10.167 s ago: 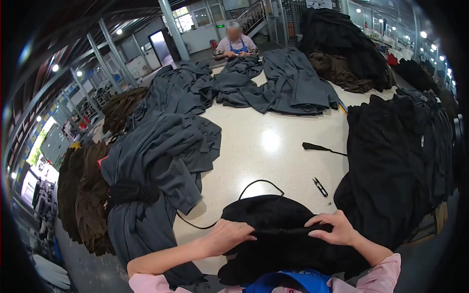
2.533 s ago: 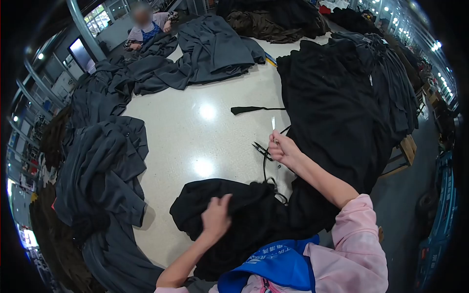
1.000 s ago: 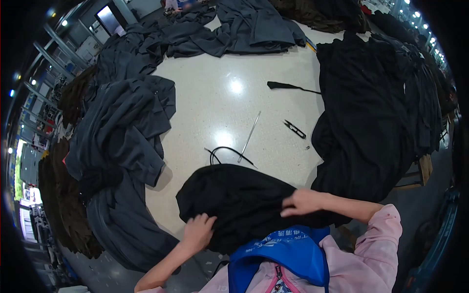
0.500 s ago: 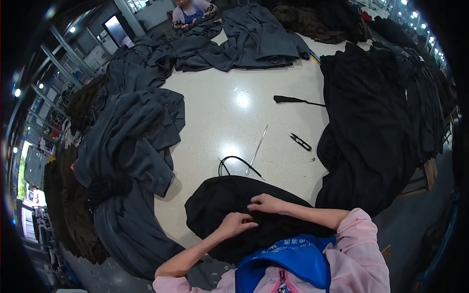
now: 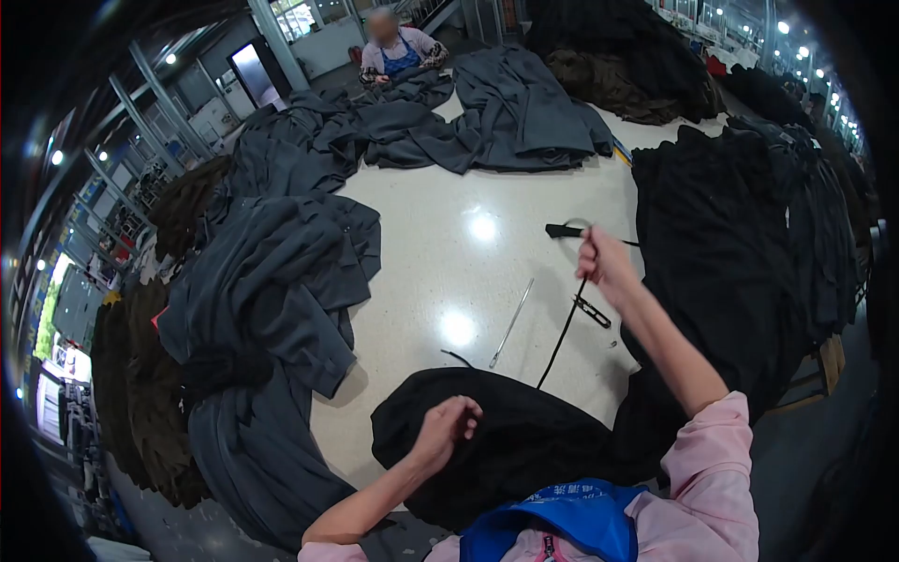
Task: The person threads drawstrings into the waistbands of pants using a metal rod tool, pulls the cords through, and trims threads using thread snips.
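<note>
My right hand point(image 5: 604, 267) is raised over the table, its fingers closed on a thin black cord point(image 5: 559, 345). The cord runs taut down to the far edge of a black garment point(image 5: 524, 421) bunched against my front. My left hand point(image 5: 449, 426) is curled over the left part of this garment; whatever its fingers hold is hidden. A short black cord end point(image 5: 456, 358) pokes out past the garment. Black thread snips point(image 5: 592, 313) lie just below my right hand. Beyond it is a black fabric strip point(image 5: 562, 230). A slim clear rod point(image 5: 512, 321) rests left of the cord.
Grey garments point(image 5: 272, 272) heap along the left side and the back of the white table point(image 5: 421, 234). Black garments point(image 5: 730, 262) drape over the right side. Brown garments point(image 5: 140, 384) hang at far left. A person point(image 5: 403, 56) in a blue apron is at the far end.
My right hand has left the black garment and moved up and right, drawing the cord out straight. My left hand stays over the garment. The head view has tilted up slightly.
</note>
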A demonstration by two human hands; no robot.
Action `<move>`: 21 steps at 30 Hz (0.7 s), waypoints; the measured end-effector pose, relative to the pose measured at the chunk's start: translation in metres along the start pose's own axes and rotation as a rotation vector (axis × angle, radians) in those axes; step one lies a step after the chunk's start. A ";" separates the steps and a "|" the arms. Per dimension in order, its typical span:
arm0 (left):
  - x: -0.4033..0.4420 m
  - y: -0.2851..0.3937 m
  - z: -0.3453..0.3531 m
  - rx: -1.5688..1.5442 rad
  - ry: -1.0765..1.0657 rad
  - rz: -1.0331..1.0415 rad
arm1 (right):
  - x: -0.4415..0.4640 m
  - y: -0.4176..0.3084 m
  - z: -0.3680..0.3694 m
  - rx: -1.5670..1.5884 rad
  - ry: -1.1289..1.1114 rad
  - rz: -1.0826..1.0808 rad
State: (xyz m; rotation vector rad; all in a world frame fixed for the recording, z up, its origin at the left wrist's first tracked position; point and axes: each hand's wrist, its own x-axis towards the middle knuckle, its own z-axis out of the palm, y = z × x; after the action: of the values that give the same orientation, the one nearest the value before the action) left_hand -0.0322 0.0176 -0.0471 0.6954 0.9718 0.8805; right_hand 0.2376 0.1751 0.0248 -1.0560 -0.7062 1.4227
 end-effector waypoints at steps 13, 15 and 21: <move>0.036 0.151 -0.025 0.147 0.214 0.492 | 0.010 -0.115 -0.032 0.012 0.150 -0.380; 0.038 0.164 -0.020 0.147 0.223 0.533 | 0.006 -0.117 -0.029 -0.031 0.173 -0.407; 0.041 0.185 0.014 0.284 0.190 0.606 | -0.021 -0.101 0.007 -0.323 -0.006 -0.506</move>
State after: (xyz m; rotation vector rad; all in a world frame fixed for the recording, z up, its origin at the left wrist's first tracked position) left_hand -0.0654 0.1396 0.0941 1.2015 1.0851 1.3696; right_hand 0.2736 0.1710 0.1218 -1.0212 -1.1426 0.8928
